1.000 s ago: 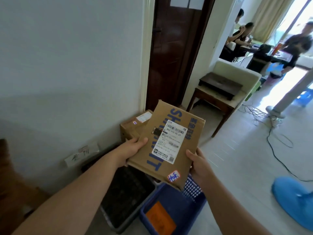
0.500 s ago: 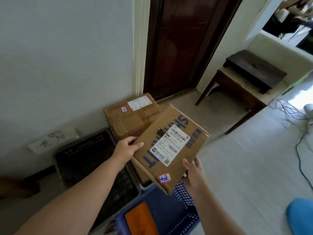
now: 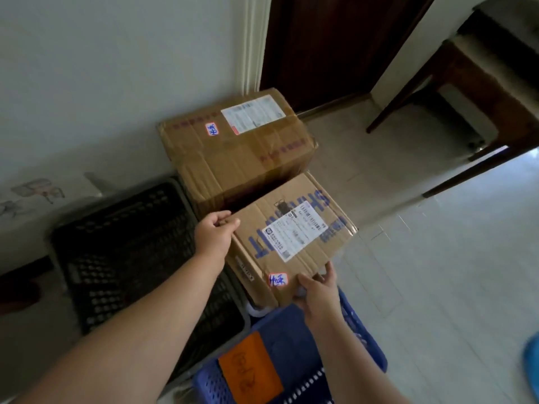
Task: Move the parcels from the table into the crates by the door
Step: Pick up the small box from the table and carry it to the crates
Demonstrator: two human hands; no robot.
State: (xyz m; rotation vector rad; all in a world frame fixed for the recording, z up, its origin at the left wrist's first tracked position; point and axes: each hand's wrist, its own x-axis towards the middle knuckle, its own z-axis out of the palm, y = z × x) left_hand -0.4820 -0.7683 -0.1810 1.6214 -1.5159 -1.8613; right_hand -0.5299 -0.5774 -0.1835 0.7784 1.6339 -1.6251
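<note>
I hold a cardboard parcel (image 3: 291, 237) with blue lettering and a white shipping label, low over the crates by the door. My left hand (image 3: 215, 234) grips its far left corner, and my right hand (image 3: 316, 287) grips its near right corner. A larger taped cardboard parcel (image 3: 239, 147) stands just behind it against the wall. The black crate (image 3: 122, 258) lies to the left. The blue crate (image 3: 291, 360), with an orange card inside, lies below the held parcel. What supports the parcels from underneath is hidden.
A dark wooden door (image 3: 335, 45) stands behind the parcels. A wooden table (image 3: 481, 91) is at the right. Paper with handwriting (image 3: 32, 196) is stuck on the wall at left. A blue object (image 3: 531, 365) sits at the right edge on the tiled floor.
The parcel has come down and forward, from tilted in the air to nearly level beside the larger parcel. My left hand has shifted to its far corner. The view has tipped downward.
</note>
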